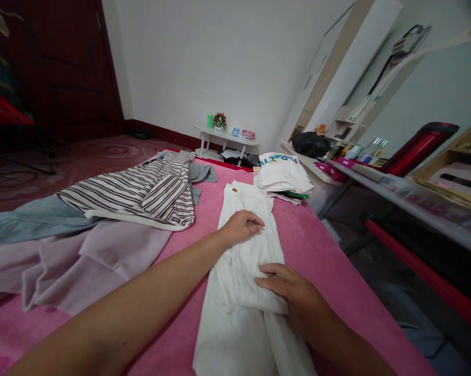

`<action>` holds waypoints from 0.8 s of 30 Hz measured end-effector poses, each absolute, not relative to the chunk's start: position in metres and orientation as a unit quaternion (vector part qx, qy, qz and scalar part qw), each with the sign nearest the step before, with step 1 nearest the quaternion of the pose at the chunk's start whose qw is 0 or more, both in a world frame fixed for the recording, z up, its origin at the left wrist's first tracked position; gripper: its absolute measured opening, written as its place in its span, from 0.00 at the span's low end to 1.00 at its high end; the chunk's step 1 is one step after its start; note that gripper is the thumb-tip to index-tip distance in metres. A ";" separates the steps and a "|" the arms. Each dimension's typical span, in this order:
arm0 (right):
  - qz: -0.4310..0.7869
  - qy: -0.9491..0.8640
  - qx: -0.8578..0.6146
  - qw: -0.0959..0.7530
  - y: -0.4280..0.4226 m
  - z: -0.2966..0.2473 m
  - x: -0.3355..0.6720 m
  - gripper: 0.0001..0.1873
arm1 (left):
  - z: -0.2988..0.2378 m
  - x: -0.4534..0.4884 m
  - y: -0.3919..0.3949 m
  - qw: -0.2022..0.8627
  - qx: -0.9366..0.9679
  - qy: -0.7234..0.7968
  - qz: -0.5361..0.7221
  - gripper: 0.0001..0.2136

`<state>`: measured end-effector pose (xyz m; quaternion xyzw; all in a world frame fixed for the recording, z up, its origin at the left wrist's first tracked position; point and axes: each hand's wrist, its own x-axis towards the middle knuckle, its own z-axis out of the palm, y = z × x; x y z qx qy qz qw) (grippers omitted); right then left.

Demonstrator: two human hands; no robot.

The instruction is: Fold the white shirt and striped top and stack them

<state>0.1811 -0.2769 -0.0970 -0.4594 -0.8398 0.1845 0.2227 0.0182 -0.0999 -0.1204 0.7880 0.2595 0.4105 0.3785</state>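
White trousers (254,256) lie lengthwise on the pink bedding, partly folded over on themselves, with a small brown patch at the far end. My left hand (243,227) rests on their upper part, its fingers loosely curled and apart, with no cloth visibly gripped. Nearer to me, my right hand (288,287) lies along the right edge of the folded layer, fingers stretched over the cloth. Part of that hand's underside is hidden.
Left on the bed (317,250) are a striped top (137,190), grey-blue clothing (39,216) and a pale pink garment (102,248). Folded clothes (284,175) are stacked beyond the trousers. A cluttered desk (415,198) borders the right side; a small white table (225,136) stands by the wall.
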 end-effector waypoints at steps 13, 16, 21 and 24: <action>0.243 -0.836 -0.483 0.096 -0.290 -0.071 0.217 0.28 | -0.114 -0.069 -0.127 0.260 0.902 0.209 0.275 0.24; 0.255 -0.830 -0.487 0.099 -0.292 -0.070 0.219 0.26 | -0.099 -0.105 -0.154 0.246 0.933 0.184 0.186 0.29; 0.173 -0.849 -0.478 0.143 -0.278 -0.092 0.211 0.28 | -0.076 -0.125 -0.205 0.206 0.958 0.158 0.125 0.27; 0.132 -0.865 -0.455 0.166 -0.266 -0.102 0.204 0.25 | -0.068 -0.115 -0.217 0.172 0.970 0.124 0.117 0.18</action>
